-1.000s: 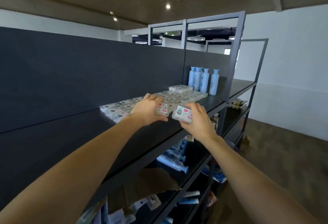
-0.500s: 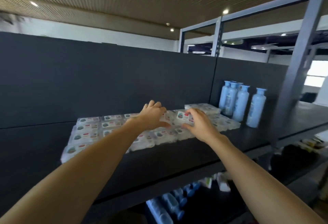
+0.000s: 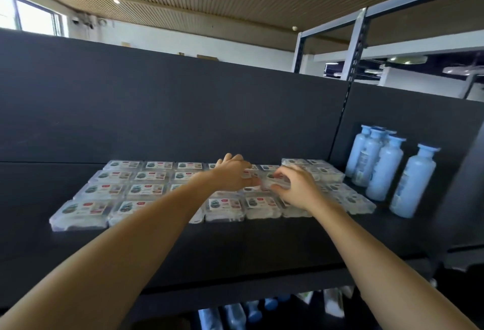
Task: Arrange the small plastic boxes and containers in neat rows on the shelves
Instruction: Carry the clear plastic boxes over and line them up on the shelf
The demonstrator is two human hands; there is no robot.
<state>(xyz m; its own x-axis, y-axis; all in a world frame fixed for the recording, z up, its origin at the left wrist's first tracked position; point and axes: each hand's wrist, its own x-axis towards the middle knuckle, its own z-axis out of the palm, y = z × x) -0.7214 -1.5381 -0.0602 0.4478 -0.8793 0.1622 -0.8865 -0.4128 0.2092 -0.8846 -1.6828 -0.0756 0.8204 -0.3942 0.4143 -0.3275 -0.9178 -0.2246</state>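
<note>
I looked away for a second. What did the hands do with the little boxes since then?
The right hand carried its box from the shelf's front edge back in over the rows and still holds it. The left hand moved in too and now lies on the boxes beside it. The rows of boxes and the blue bottles stayed put.

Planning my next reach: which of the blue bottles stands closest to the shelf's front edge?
The rightmost bottle. It stands alone, apart from the cluster of other bottles, which sit further back against the back panel, right of the boxes.
</note>
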